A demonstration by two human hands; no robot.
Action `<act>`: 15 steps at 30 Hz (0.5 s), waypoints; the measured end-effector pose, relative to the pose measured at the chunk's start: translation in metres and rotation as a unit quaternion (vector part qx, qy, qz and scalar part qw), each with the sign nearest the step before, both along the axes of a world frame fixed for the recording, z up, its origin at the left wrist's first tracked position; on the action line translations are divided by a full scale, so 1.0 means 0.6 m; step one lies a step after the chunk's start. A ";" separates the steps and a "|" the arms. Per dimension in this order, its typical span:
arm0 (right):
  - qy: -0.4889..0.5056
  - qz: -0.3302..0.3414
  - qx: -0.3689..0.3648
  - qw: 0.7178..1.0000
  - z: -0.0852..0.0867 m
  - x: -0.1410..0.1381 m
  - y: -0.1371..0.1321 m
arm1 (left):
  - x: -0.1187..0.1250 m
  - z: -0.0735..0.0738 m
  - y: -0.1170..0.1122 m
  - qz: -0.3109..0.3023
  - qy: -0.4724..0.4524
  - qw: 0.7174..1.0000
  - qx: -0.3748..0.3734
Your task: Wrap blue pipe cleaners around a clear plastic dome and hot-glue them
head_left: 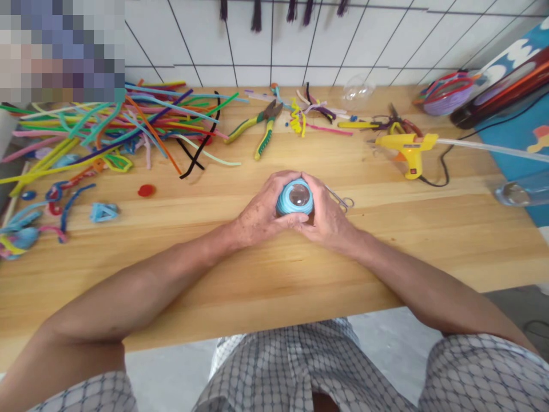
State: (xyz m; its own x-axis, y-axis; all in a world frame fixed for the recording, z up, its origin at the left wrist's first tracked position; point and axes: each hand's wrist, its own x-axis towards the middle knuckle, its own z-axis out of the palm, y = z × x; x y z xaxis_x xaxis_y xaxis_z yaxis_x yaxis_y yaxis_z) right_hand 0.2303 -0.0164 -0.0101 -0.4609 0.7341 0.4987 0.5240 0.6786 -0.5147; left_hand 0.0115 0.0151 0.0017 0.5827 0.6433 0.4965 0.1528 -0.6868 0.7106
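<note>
Shirt (274, 363) foremost; blue object (295, 199), seemingly spherical, between left hand (265, 207) and right hand (330, 217)

Round piece (283, 205): light blue. Shirt (274, 366): pale grey, dark lattice check. Table (300, 280): honey-toned, grained. Stems (109, 121): yellow, green, orange, pink, blue, black. Pliers (273, 109): green-yellow grips (265, 146). Glue gun (412, 153): yellow, red switch (413, 171). Cap (146, 190): red. Tiles (252, 51): white, dark joints (271, 40).

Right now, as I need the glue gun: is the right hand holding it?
No, the glue gun lies on the table while the right hand cups the blue object.
</note>
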 end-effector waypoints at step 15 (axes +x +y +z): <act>0.005 -0.009 0.011 1.000 -0.002 0.001 -0.001 | 0.001 -0.005 0.003 -0.004 -0.017 1.000 0.004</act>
State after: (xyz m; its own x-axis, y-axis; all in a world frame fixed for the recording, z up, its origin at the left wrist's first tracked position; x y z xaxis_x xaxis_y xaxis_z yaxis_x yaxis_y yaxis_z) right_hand 0.2310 -0.0168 -0.0113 -0.4423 0.7311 0.5195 0.5319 0.6802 -0.5043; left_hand 0.0122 0.0171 -0.0011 0.5706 0.6341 0.5219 0.1220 -0.6939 0.7097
